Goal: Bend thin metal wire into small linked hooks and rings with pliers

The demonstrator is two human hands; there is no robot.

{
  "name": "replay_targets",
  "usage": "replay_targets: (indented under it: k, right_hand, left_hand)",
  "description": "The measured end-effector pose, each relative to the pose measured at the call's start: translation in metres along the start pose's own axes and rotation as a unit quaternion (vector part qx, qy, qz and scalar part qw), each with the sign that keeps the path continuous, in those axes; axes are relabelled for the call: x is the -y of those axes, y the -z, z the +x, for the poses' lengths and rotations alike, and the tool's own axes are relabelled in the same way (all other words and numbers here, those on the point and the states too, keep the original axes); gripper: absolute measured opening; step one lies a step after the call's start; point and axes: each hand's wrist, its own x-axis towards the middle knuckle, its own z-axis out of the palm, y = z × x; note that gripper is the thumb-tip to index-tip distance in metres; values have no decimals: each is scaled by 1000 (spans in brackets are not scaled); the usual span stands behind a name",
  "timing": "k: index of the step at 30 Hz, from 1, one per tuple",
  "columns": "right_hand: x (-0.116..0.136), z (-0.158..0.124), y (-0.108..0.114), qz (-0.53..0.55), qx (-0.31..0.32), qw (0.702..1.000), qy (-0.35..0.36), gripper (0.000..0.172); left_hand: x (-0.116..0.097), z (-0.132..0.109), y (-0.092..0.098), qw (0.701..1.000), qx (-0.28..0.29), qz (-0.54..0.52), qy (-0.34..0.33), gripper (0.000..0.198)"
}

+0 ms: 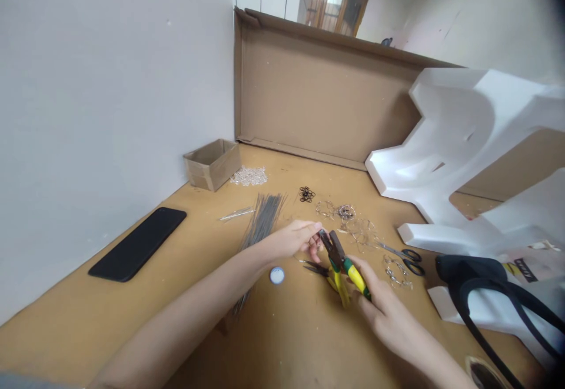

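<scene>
**Both hands meet at the pliers over a table with many small things**

The right hand (375, 295) is closed around the handles of the pliers (348, 268). Their head reaches to the left hand (306, 239), whose fingers are bent close together; I cannot tell what they hold, the place is too small.

The table (282, 348) shows brown surface just before the hands, and again between the left forearm and the black slab (139, 245). To the left, the table edge meets the wall (110, 112). Beyond the hands, a tall cardboard (326, 89) limits the far side. To the right, the white foam (463, 124) and a black strap (468, 286) take the room beside the right forearm.

Just under the pliers lies a yellow tool (338, 289), very near. The wires (263, 218) pass under the left forearm, with the cap (277, 275) beside it. Past the left hand are the black rings (306, 194) and, farther, the beads (249, 176) next to the box (212, 165). The scissors (414, 262) lie to the right of the right hand, near some bent wire (346, 212).
</scene>
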Motion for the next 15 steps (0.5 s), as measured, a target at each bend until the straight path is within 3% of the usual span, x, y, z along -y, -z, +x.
replay_targets:
  k: [6, 12, 15]
  right_hand:
    - [-5, 7, -16, 86, -42, 995, -14, 53]
    - [-6, 11, -20, 113, 5, 993, -27, 51]
    - [-10, 14, -23, 117, 2, 993, -28, 47]
  left_hand:
    - [-7, -4, -1, 999, -6, 32, -5, 35]
    - [-13, -7, -1, 992, -20, 124, -23, 37]
    - [-10, -7, 0, 994, -8, 106, -40, 33]
